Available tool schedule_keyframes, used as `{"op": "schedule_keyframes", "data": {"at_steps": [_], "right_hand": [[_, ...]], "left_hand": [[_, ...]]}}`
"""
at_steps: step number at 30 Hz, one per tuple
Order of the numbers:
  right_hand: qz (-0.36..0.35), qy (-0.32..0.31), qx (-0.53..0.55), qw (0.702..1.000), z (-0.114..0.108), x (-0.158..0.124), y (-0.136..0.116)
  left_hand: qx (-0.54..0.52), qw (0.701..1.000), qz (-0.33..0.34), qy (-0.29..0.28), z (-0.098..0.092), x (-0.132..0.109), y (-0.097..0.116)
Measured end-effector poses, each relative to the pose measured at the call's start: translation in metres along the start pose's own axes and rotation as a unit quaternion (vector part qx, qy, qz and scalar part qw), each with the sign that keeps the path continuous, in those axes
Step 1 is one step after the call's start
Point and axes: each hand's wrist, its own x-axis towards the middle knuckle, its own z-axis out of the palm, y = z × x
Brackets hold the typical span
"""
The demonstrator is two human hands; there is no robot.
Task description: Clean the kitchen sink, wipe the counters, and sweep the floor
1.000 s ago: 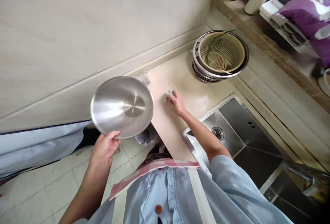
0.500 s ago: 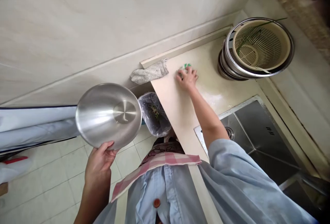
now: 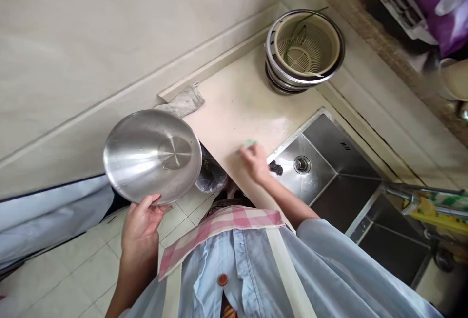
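Note:
My left hand [image 3: 142, 223] grips the rim of a shiny steel bowl [image 3: 146, 162], thumb inside, the bowl tilted with its inside toward me. It is held up off the counter, to the left of the counter's edge. My right hand [image 3: 256, 162], blurred by motion, presses down on the cream countertop [image 3: 223, 93] near the sink's left rim. Its fingers are curled over a small green and white wad [image 3: 249, 143], mostly hidden; whether it is cloth or sponge I cannot tell.
A grey rag [image 3: 186, 101] lies at the counter's back left corner. Stacked steel bowls hold a cream colander [image 3: 307, 47] with green strands. The steel sink [image 3: 321, 162] with a dark scrubber [image 3: 276, 168] is at right. Below the counter stands a lined bin [image 3: 212, 176].
My right hand has slid the wad across the counter toward me, from near the rag to beside the sink. The view has turned rightward. My left hand still holds the steel bowl.

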Motion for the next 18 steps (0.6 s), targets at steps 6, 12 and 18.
{"op": "schedule_keyframes", "data": {"at_steps": [6,12,18], "right_hand": [[-0.074,-0.085,-0.080,0.990,0.008,0.024,0.016],[0.296,0.111,-0.106,0.943,-0.104,0.119,0.177],[0.223,0.034,-0.105,0.969,-0.063,0.101,0.089]], "left_hand": [[0.039,0.997,0.007,-0.065,0.028,0.001,0.003],[0.060,0.994,0.021,-0.088,0.029,0.006,-0.005],[0.067,0.988,0.003,-0.139,0.070,0.041,-0.005]]}}
